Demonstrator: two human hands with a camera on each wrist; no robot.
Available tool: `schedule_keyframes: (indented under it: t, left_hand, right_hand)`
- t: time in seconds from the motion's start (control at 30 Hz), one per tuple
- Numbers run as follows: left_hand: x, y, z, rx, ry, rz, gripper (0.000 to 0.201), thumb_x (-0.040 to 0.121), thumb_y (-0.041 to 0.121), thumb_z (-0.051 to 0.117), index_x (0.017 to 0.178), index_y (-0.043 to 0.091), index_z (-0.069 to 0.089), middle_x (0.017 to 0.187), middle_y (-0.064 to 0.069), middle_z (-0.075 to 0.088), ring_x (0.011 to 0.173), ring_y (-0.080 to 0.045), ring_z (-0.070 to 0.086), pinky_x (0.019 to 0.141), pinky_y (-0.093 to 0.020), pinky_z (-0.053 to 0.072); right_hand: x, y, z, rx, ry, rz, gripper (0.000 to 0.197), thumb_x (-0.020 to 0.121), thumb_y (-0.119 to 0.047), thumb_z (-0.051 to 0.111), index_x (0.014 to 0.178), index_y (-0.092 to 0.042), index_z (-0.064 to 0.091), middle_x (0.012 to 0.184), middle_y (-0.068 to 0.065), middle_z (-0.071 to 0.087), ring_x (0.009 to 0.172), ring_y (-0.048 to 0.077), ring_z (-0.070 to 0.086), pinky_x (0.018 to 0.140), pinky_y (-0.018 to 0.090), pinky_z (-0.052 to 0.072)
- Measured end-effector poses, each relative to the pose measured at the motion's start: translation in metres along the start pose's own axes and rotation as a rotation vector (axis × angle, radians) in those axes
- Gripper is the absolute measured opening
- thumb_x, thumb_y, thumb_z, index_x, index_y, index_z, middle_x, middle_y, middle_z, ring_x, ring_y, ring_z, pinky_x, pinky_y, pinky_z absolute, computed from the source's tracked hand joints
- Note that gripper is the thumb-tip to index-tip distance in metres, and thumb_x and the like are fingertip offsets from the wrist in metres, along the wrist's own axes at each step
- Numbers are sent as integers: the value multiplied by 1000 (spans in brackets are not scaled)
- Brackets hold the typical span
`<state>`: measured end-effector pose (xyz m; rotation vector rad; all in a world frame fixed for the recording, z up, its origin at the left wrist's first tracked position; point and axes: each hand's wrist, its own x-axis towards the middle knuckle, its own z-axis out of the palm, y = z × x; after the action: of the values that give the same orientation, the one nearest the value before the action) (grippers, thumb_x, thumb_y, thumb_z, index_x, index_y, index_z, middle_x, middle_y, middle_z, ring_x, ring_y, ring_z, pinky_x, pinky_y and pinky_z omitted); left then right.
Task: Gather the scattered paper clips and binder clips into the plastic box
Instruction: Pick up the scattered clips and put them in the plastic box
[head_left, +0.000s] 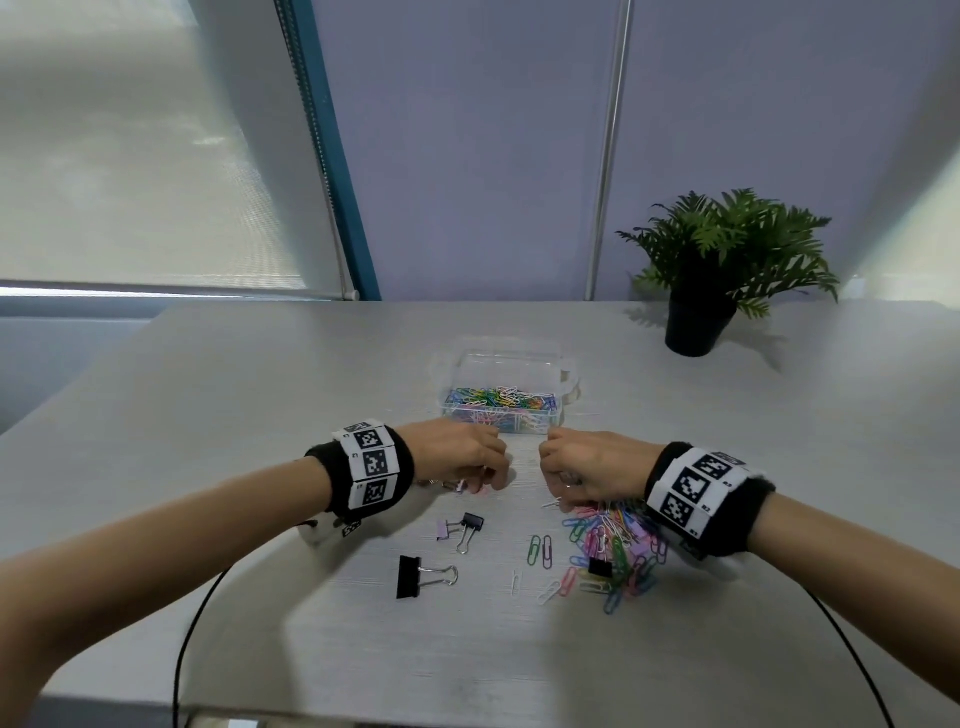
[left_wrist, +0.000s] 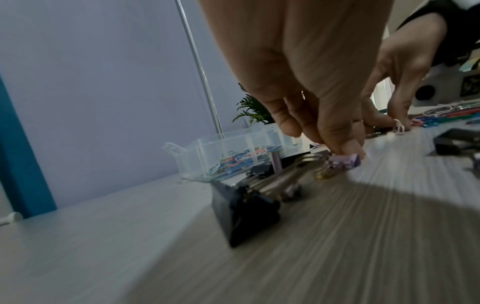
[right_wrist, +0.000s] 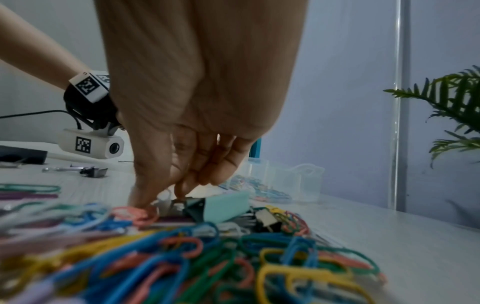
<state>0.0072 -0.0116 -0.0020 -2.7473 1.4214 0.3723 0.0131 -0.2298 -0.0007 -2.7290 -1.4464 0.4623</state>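
Note:
The clear plastic box (head_left: 556, 410) stands mid-table, holding several coloured paper clips. Just in front of it, my left hand (head_left: 492, 479) reaches down with curled fingers. In the left wrist view, my left hand (left_wrist: 346, 151) pinches a small purple binder clip (left_wrist: 344, 163) that lies on the table. My right hand (head_left: 562, 480) is curled at the far edge of a pile of coloured paper clips (head_left: 615, 543). There my right hand (right_wrist: 158, 198) pinches a whitish paper clip (left_wrist: 398, 125) beside a mint binder clip (right_wrist: 226, 205).
A big black binder clip (head_left: 410, 576), a small black one (head_left: 471, 521) and a purple one (head_left: 442, 530) lie between my arms. Another black clip (head_left: 600, 567) sits in the pile. A potted plant (head_left: 698, 317) stands at the back right. Cables trail off the near edge.

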Motion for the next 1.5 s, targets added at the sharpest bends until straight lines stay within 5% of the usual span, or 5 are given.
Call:
schedule_keyframes:
  t: [0.5, 0.83, 1.03, 1.33, 1.5]
  left_hand:
    - [4, 41, -7, -137, 81, 44, 11, 88, 16, 57, 95, 12, 63, 99, -5, 62, 94, -20, 55, 73, -26, 42]
    - [20, 64, -3, -77, -95, 155, 32, 89, 7, 51, 121, 11, 54, 110, -8, 62, 100, -26, 59, 74, -35, 49]
    - [20, 62, 4, 29, 7, 201, 12, 83, 3, 54, 92, 9, 57, 99, -5, 53, 90, -21, 54, 55, -24, 33]
    - [17, 69, 4, 53, -96, 125, 10, 86, 7, 49, 95, 7, 51, 103, -8, 51, 89, -22, 50, 49, -23, 22]
    - [10, 65, -6, -122, -89, 54, 11, 84, 8, 52, 95, 7, 53, 101, -9, 57, 90, -24, 53, 65, -27, 35]
  right_hand:
    - [-11, 23, -21, 406, 264, 141, 31, 77, -10, 72, 66, -27, 48, 72, -3, 59, 63, -2, 51, 62, 5, 40]
    - [26, 39, -71, 252, 432, 246, 19, 77, -10, 71, 76, -17, 53, 74, -2, 56, 68, 10, 50, 59, 17, 36]
    - [64, 36, -65, 257, 370, 270, 16, 76, -11, 72, 80, -13, 57, 75, -2, 56, 75, 15, 52, 73, 30, 44]
    - [3, 8, -45, 72, 164, 52, 4, 84, -15, 62, 84, -17, 59, 77, -8, 55, 69, 6, 48, 69, 23, 42]
    - [-31, 0, -18, 44, -37, 91, 14, 85, -26, 62, 95, -16, 59, 91, -5, 58, 80, 9, 48, 72, 26, 41]
